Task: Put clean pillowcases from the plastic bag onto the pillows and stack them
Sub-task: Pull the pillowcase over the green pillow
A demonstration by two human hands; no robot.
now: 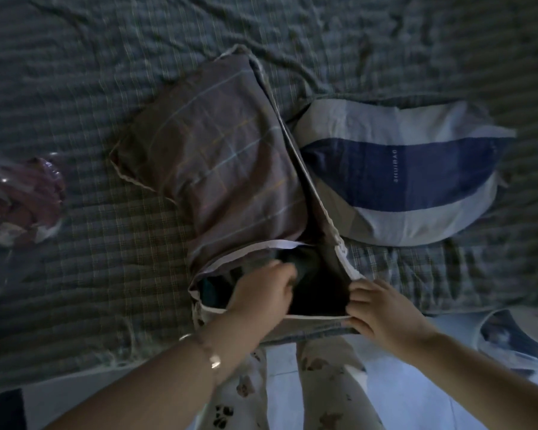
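Both hands work at the open mouth of a brown checked pillowcase [218, 150] that lies on the bed [106, 88], its opening turned toward the person at the bed's near edge. Her left hand [261, 294], with a thin bracelet [213, 360] on its wrist, reaches into the opening with the fingers bent down against the dark pillow [308, 268] inside; whether they actually grip it I cannot tell, since the picture is dim and a little blurred. Her right hand [382, 308] pinches the white-trimmed rim of the pillowcase at the right corner of the opening and holds it spread apart. Most of the pillow already sits inside the cover, which bulges up and away toward the middle of the bed. Just beside it on the right, touching its long edge, lies a second pillow [401, 169] in a grey cover with a broad blue band (some small lettering runs down it). Well apart, at the far left of the bed, sits the crumpled plastic bag [19, 197] with reddish cloth showing through it. Below the hands I see patterned trousers [323, 383] above a pale floor [401, 383].
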